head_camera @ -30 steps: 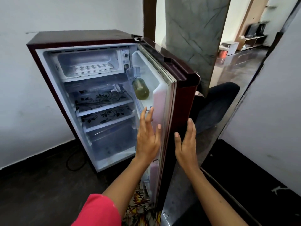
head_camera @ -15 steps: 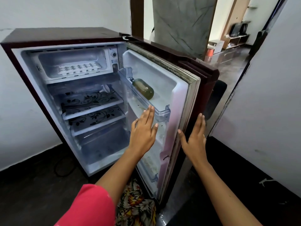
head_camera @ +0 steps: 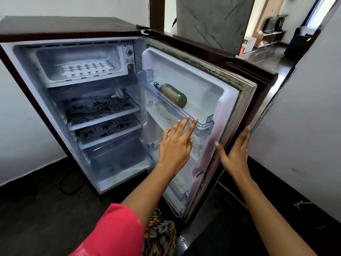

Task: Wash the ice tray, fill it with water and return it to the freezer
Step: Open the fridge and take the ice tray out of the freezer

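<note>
In the upper left of the frame, the ice tray (head_camera: 86,69) sits inside the freezer compartment (head_camera: 114,58), at the top of the fridge (head_camera: 64,28) and above two shelves (head_camera: 103,112). The door (head_camera: 212,93) stands open at centre right, with a bottle (head_camera: 173,96) lying in its door shelf (head_camera: 203,127). Your left hand (head_camera: 175,145) is just before that shelf, and your right hand (head_camera: 236,156) is at the door's free edge.

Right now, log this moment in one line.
fridge door: open; ice tray: in freezer; left hand: open, near door shelf; right hand: open, at door's edge

Bright daylight from far right room; glossy dark floor (head_camera: 262,58) glares; wide-angle edge bending; slight motion blur.
</note>
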